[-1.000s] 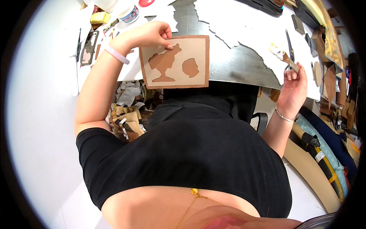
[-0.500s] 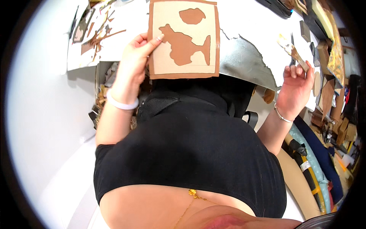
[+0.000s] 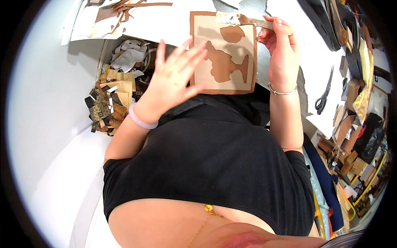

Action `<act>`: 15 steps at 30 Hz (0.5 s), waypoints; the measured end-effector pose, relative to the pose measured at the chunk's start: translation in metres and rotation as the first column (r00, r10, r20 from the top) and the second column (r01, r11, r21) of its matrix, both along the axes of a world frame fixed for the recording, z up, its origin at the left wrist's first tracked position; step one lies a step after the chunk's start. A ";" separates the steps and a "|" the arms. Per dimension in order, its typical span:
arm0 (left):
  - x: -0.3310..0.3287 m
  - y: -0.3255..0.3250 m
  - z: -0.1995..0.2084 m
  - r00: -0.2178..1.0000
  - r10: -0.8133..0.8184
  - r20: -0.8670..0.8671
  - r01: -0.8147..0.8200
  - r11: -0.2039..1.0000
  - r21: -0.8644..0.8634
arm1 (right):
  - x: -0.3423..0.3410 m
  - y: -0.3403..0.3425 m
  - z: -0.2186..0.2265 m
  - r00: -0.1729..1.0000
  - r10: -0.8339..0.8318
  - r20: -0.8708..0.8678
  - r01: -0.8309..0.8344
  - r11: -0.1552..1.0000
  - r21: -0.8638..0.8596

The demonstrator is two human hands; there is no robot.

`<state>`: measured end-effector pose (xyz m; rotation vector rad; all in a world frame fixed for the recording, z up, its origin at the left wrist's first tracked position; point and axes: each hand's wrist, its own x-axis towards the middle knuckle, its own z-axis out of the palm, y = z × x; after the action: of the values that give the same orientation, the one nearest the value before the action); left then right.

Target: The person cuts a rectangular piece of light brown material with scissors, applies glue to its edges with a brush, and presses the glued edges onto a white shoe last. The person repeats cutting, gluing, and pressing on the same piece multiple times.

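A rectangular cream panel (image 3: 201,80) with a brown border and brown patches lies at the table's near edge. My left hand (image 3: 175,76) is open with fingers spread, over the panel's left edge; whether its fingertips touch the panel I cannot tell. My right hand (image 3: 284,51) pinches the handle of a flat brush (image 3: 235,19) at the panel's far right corner. The brush lies nearly level above the panel's far edge, its pale, crusted bristles pointing left. A shadow falls across the panel and its upper patch.
Brown strips and scraps (image 3: 120,13) lie at the table's far left. Below that side stands a bin heaped with offcuts (image 3: 118,89). Black-handled scissors (image 3: 324,97) rest on the white table to my right, near stacked boxes and material rolls (image 3: 331,194).
My left hand has let go of the panel and spread its fingers. The panel now appears lower and farther right. My right hand has brought the brush leftward over the panel.
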<state>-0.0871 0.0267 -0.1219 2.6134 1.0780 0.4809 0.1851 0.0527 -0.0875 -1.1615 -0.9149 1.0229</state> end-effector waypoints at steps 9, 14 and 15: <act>-0.004 0.018 -0.017 0.989 -0.144 -0.038 0.141 0.988 -0.065 | -0.014 0.025 -0.001 0.998 -0.037 0.051 0.037 0.999 -0.007; 0.002 0.032 -0.022 0.994 -0.106 0.028 0.108 0.992 -0.063 | -0.025 0.050 -0.020 0.991 -0.017 0.130 0.029 0.995 -0.095; 0.002 0.033 -0.023 0.993 -0.108 0.045 0.111 0.991 -0.069 | -0.026 0.057 -0.024 0.992 0.008 0.125 0.005 0.995 -0.102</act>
<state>-0.0854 0.0595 -0.1452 2.5723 0.9158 0.4613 0.1589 0.1094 -0.1117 -1.3231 -0.9711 1.0167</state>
